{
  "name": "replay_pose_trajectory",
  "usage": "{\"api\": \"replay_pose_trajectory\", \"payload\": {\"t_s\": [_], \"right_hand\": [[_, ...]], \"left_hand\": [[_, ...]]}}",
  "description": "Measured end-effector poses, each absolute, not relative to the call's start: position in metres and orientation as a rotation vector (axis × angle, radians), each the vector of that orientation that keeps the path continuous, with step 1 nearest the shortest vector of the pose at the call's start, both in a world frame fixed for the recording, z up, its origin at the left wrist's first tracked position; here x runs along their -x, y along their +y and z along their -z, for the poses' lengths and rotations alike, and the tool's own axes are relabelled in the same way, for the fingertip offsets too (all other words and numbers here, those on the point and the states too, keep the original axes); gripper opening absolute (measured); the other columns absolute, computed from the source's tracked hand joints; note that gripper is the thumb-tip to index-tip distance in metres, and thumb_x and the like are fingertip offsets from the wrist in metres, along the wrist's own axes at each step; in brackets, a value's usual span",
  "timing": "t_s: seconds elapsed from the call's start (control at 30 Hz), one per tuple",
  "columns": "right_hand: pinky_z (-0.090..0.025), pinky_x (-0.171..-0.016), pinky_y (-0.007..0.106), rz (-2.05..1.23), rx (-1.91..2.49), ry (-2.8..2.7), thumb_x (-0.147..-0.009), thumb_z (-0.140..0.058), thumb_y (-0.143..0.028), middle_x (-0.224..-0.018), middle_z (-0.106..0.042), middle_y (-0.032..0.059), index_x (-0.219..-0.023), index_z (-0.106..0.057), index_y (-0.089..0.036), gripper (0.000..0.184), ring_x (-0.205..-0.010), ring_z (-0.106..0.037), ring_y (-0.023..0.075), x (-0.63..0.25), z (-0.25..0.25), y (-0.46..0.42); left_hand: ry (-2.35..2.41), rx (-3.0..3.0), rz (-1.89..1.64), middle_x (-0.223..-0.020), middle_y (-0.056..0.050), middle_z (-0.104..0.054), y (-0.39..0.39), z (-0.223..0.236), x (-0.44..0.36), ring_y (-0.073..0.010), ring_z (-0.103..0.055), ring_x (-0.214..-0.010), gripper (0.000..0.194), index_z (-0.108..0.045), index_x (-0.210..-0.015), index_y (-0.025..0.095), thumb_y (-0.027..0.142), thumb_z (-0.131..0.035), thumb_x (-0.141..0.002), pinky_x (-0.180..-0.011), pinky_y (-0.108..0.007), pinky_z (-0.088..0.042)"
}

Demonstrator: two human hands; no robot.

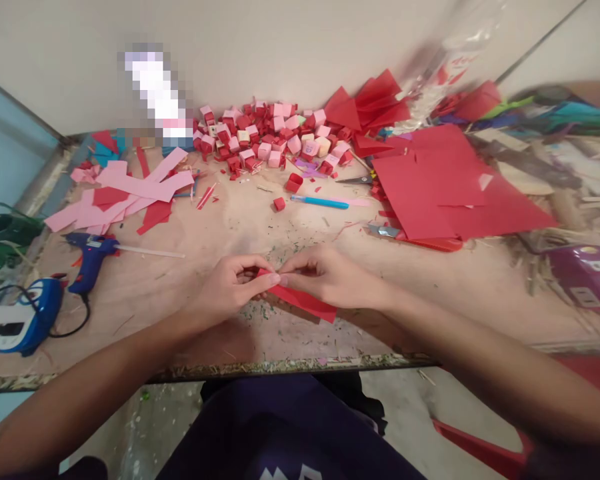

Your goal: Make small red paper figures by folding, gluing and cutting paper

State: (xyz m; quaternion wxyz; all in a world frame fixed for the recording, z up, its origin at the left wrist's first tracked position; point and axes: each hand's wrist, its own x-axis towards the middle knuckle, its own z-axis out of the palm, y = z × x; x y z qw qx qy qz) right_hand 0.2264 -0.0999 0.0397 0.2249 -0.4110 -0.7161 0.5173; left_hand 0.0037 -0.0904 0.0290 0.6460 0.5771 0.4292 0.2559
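Note:
A strip of red paper is held between both hands, just above the front part of the table. My left hand is closed on its left end, the thumb pressing on top. Beside it, my right hand pinches the same end, thumb tips nearly meeting. The strip's free end slants down to the right beneath the right palm. Some fingertips are hidden behind the paper. Farther back lie a small folded red paper box, a smaller red paper piece and a blue pen.
Red and pink paper cubes are heaped against the wall. Pink paper strips and a blue glue gun lie left. Red sheets, a utility knife and scissors lie right. Scraps dot the wooden table.

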Motion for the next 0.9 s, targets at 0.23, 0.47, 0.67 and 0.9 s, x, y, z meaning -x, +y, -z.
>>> {"api": "replay_pose_trajectory", "payload": {"t_s": [0.23, 0.47, 0.67, 0.9], "right_hand": [[-0.035, -0.055, 0.025, -1.519, 1.143, -1.936, -0.103, -0.061, -0.033, -0.066, -0.056, -0.0025, -0.083, -0.079, -0.016, 0.032, -0.06, -0.042, 0.0103, -0.23, -0.033, -0.102], [-0.039, -0.05, 0.026, -1.548, 1.235, -1.802, -0.1, -0.065, -0.034, -0.064, -0.066, 0.0, -0.076, -0.08, -0.019, 0.032, -0.054, -0.052, 0.0116, -0.249, -0.036, -0.091], [-0.059, -0.058, 0.027, -1.699, 1.202, -1.445, -0.093, -0.078, -0.041, -0.075, -0.081, 0.0069, -0.076, -0.083, -0.018, 0.029, -0.061, -0.073, 0.0161, -0.257, -0.04, -0.081], [-0.06, -0.056, 0.025, -1.644, 1.261, -1.342, -0.091, -0.082, -0.041, -0.073, -0.081, 0.0059, -0.075, -0.082, -0.018, 0.028, -0.061, -0.076, 0.0162, -0.255, -0.036, -0.079]], "left_hand": [[1.058, -1.429, -0.556, -0.074, -0.001, -0.072, -0.089, -0.031, -0.004, -0.0144, -0.064, -0.07, 0.016, -0.077, -0.077, 0.02, 0.03, -0.073, -0.089, -0.067, -0.024, -0.051], [1.191, -1.251, -0.82, -0.062, 0.001, -0.066, -0.076, -0.018, 0.011, -0.0123, -0.06, -0.06, 0.023, -0.074, -0.072, 0.019, 0.034, -0.08, -0.089, -0.061, -0.023, -0.047], [1.211, -1.142, -0.934, -0.061, 0.001, -0.063, -0.074, -0.017, 0.009, -0.0123, -0.058, -0.059, 0.023, -0.071, -0.071, 0.02, 0.033, -0.079, -0.088, -0.06, -0.024, -0.045], [1.253, -1.165, -0.97, -0.06, 0.001, -0.061, -0.074, -0.012, 0.006, -0.0119, -0.059, -0.058, 0.024, -0.07, -0.071, 0.019, 0.033, -0.078, -0.088, -0.061, -0.024, -0.047]]}}
